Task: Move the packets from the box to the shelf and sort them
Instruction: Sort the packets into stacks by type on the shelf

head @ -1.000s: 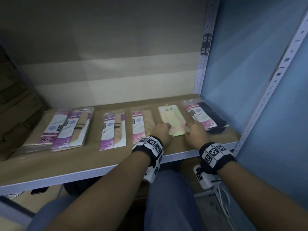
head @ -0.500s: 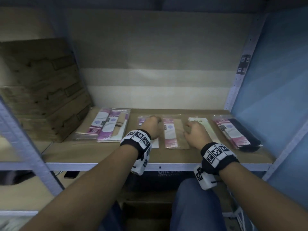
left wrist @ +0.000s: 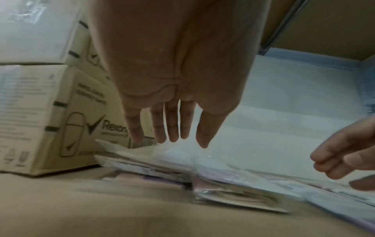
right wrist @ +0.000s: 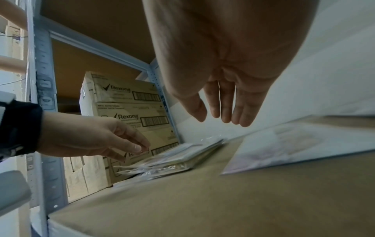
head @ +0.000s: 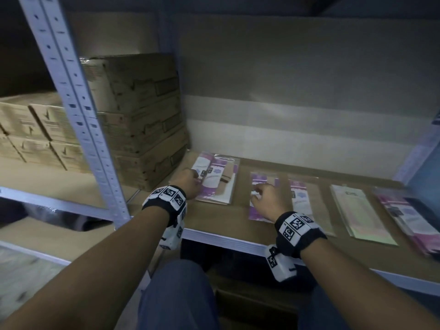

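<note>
Packets (head: 307,201) in a row on shelf (head: 221,236); both hands (head: 189,184) loose-fingered above them, empty.

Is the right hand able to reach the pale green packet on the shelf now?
Probably yes: the right hand is open over the shelf, and the pale green packet lies uncovered, nothing between them.

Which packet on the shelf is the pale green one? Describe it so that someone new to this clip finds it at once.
Start at the stacked cardboard cartons at the left end of the shelf and count the row of flat packets rightward. The pale green packet lies second from the right end, right of the right hand. Its neighbours carry pink or purple cards; it alone is plain pale green.
</note>
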